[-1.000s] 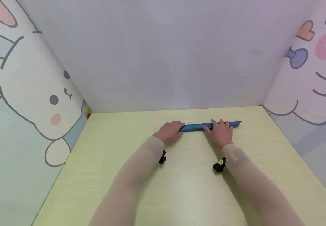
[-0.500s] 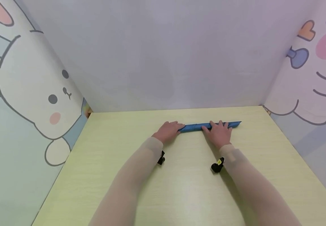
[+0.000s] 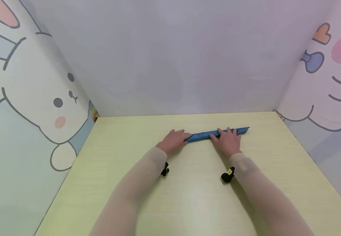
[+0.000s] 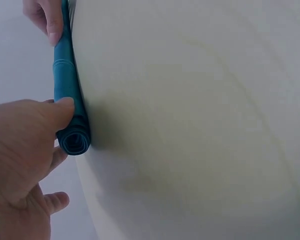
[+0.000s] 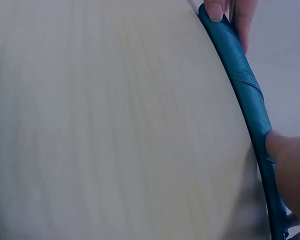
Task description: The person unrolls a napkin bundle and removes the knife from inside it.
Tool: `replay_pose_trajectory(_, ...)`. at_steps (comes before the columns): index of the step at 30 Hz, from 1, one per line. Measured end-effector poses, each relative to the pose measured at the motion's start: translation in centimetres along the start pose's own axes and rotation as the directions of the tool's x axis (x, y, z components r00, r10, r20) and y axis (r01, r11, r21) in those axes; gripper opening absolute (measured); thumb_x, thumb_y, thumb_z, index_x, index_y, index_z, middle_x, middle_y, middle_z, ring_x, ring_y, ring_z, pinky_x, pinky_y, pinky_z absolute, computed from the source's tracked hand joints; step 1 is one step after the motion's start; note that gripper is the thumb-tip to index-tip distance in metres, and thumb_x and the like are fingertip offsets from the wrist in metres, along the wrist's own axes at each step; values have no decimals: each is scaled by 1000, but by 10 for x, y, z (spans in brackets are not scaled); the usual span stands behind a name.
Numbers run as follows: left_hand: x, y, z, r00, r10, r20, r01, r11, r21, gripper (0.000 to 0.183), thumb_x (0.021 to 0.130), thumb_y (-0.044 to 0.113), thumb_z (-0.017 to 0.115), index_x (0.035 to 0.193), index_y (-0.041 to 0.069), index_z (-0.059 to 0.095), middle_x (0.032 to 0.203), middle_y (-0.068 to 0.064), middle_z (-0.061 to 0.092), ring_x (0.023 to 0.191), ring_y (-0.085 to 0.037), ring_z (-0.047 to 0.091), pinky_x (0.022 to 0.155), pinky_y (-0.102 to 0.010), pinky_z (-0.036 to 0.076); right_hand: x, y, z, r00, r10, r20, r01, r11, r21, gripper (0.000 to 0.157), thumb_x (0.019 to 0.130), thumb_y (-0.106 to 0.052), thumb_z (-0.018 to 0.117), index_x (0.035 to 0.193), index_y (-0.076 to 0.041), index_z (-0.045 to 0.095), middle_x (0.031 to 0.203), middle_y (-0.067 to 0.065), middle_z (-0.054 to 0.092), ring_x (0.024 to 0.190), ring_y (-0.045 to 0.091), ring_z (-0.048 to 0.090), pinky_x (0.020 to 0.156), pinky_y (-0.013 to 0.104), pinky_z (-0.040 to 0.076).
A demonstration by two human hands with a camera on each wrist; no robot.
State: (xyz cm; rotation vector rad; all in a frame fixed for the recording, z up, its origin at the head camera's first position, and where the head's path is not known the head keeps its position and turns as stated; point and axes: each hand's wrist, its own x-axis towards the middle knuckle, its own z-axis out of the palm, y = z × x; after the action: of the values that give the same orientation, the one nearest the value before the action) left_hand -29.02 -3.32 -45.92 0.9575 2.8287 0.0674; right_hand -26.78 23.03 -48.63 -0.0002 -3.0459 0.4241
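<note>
A blue, leather-like mat (image 3: pixel 200 136), rolled into a narrow tube, lies at a slight slant near the far side of the table. Its spiral end (image 4: pixel 75 142) shows in the left wrist view. My left hand (image 3: pixel 172 141) holds the left end, thumb on the near side and a finger on the other; further fingers stand off the roll. My right hand (image 3: pixel 227 141) grips it right of the middle, with the thumb (image 5: pixel 285 150) on the near side and fingers spread over the top. The roll's pointed right tip extends past this hand.
The pale wooden table (image 3: pixel 194 203) meets a plain light backdrop (image 3: pixel 182 65) just behind the roll. Cartoon-printed panels (image 3: pixel 37 85) stand along the left and right sides. Small black cameras (image 3: pixel 228 175) hang at both wrists.
The roll's left end has come slightly toward me, so the roll slants more. Both hands have shifted a little left and nearer with it, keeping their hold.
</note>
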Motion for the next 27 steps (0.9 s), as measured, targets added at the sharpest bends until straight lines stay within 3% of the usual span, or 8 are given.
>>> replay_pose_trajectory(7,-18,-2,-1,998,61,-12,-60,998,4,53,99,30,55,149,25,39,147,5,44,141,-20,29,111,-54,21,-2,-3,2,999,-42,5,42,999,-6,73,93,-64,43,145,-12,46,145,35,31,133,60,16,97,77,14)
replay_pose_trajectory(15,-35,-4,-1,993,108,39,-112,989,97,61,97,39,56,151,24,33,151,5,38,143,-19,25,111,-53,23,-4,-3,5,994,-106,22,105,994,18,72,92,-62,48,144,-12,47,146,34,32,135,58,17,98,77,11)
replay_pose_trajectory(27,-59,2,0,984,170,58,-178,963,201,63,97,44,54,152,22,32,153,6,35,144,-19,23,110,-52,26,-6,-5,7,979,-204,21,203,977,61,70,91,-61,53,142,-13,50,148,29,32,137,55,16,98,77,9)
